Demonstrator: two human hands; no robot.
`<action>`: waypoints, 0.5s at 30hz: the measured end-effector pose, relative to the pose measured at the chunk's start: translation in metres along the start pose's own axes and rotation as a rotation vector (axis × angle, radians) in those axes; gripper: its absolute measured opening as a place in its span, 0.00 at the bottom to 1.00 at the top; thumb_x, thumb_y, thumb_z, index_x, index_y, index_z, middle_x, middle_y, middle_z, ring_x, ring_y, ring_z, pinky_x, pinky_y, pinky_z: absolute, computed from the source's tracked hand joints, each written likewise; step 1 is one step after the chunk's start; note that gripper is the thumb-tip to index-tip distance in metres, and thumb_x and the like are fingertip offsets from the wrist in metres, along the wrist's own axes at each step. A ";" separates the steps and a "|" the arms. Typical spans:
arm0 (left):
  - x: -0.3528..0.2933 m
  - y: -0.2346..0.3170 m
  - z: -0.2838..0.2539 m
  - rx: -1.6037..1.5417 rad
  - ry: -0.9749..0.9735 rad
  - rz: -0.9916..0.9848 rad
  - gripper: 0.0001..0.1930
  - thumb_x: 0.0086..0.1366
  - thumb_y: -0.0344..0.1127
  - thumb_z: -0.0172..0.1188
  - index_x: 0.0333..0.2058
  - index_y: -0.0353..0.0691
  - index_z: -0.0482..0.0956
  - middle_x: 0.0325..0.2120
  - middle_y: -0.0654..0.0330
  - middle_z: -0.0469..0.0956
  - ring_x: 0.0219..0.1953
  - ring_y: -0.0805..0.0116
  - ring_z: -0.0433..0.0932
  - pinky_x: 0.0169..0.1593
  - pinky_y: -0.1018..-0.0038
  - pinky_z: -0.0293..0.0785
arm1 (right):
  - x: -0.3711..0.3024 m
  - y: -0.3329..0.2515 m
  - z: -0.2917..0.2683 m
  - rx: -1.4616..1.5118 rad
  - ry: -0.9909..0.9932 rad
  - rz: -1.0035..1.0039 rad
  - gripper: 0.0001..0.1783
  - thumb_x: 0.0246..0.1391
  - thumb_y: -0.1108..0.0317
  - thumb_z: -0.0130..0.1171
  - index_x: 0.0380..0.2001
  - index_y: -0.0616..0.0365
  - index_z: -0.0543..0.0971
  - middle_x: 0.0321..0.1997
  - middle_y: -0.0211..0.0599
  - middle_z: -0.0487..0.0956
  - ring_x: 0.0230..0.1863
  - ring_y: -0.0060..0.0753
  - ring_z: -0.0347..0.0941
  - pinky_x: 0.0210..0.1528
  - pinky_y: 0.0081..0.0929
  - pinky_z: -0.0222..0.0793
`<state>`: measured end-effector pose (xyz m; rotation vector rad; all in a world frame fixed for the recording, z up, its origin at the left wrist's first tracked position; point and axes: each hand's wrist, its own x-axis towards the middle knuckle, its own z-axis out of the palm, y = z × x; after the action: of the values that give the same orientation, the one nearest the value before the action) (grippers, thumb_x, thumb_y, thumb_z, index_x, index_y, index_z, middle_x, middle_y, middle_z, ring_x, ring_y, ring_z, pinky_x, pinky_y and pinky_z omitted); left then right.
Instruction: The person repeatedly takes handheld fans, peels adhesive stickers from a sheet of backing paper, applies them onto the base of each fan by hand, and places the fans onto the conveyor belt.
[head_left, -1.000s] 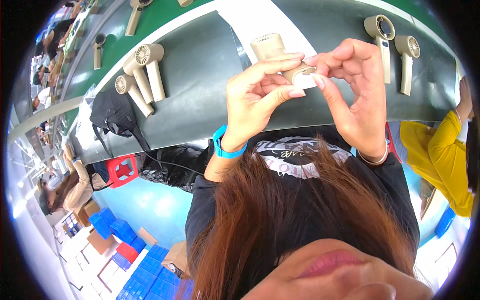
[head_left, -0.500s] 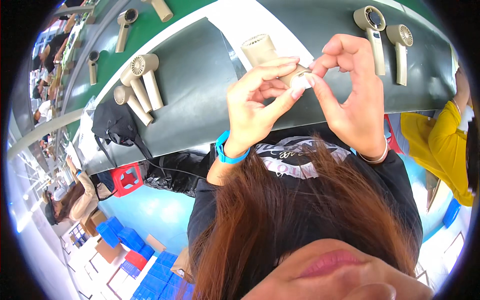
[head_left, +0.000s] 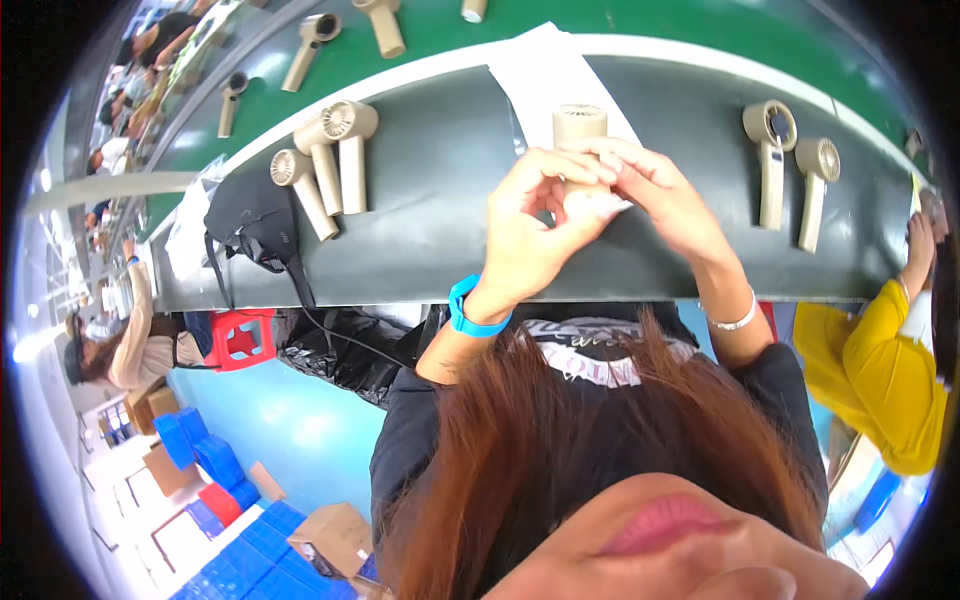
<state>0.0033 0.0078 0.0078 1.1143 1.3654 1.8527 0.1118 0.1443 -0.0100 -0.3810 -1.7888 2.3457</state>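
- The beige plastic handheld fan with a round, slotted head (head_left: 580, 122) is between the two hands, above the white paper sheet (head_left: 545, 72) on the dark grey-green table (head_left: 440, 190).
- The left hand (head_left: 545, 212) is curled narrow around the fan's handle; the right hand (head_left: 668, 198) is nearly closed, its fingertips meeting at the near end of this handle.
- The work on this end seems not yet finished, because both hands are occupied there; the fingers hide its exact state.
- Three beige fans lie to the left (head_left: 352, 180) and two to the right (head_left: 771, 190); whether they are completed, I cannot tell.
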 end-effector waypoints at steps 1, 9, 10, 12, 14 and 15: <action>0.002 0.001 -0.001 0.006 -0.005 0.018 0.12 0.52 0.20 0.62 0.34 0.36 0.70 0.35 0.56 0.76 0.37 0.71 0.75 0.41 0.76 0.74 | 0.005 -0.003 0.003 -0.009 -0.029 -0.010 0.23 0.62 0.58 0.46 0.53 0.65 0.68 0.51 0.34 0.73 0.51 0.23 0.68 0.55 0.23 0.62; 0.107 -0.011 -0.029 0.225 0.160 0.131 0.14 0.55 0.37 0.65 0.35 0.37 0.73 0.30 0.64 0.76 0.20 0.79 0.68 0.23 0.80 0.63 | 0.100 -0.037 -0.064 -0.433 0.215 -0.252 0.19 0.61 0.61 0.41 0.46 0.60 0.75 0.43 0.28 0.76 0.39 0.19 0.69 0.41 0.15 0.63; 0.137 -0.018 -0.052 0.421 0.228 0.121 0.13 0.57 0.38 0.61 0.36 0.37 0.72 0.31 0.58 0.76 0.24 0.71 0.72 0.27 0.77 0.67 | 0.119 -0.044 -0.089 -0.723 0.360 -0.242 0.18 0.60 0.61 0.41 0.45 0.55 0.76 0.37 0.29 0.77 0.36 0.16 0.69 0.37 0.16 0.63; 0.192 -0.055 -0.118 1.143 0.494 0.482 0.10 0.58 0.35 0.54 0.34 0.35 0.75 0.44 0.39 0.70 0.50 0.43 0.64 0.48 0.51 0.62 | 0.159 -0.050 -0.127 -1.274 0.723 -0.270 0.19 0.59 0.59 0.37 0.44 0.47 0.76 0.30 0.45 0.78 0.34 0.39 0.76 0.37 0.33 0.67; 0.219 -0.082 -0.177 1.661 0.612 0.218 0.11 0.56 0.37 0.53 0.31 0.36 0.79 0.53 0.34 0.61 0.54 0.34 0.57 0.52 0.46 0.56 | 0.186 -0.050 -0.175 -1.505 0.849 -0.025 0.21 0.58 0.55 0.35 0.47 0.46 0.74 0.43 0.48 0.77 0.46 0.54 0.72 0.46 0.44 0.67; 0.230 -0.094 -0.202 1.699 0.594 -0.062 0.11 0.54 0.36 0.54 0.32 0.37 0.79 0.51 0.35 0.61 0.52 0.32 0.60 0.51 0.46 0.60 | 0.190 -0.059 -0.185 -1.570 0.782 0.208 0.23 0.58 0.51 0.36 0.50 0.46 0.72 0.49 0.46 0.75 0.50 0.53 0.70 0.49 0.48 0.64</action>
<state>-0.2873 0.1320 -0.0425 1.0447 3.4316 0.5732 -0.0150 0.3844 -0.0186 -1.3662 -2.6032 0.1515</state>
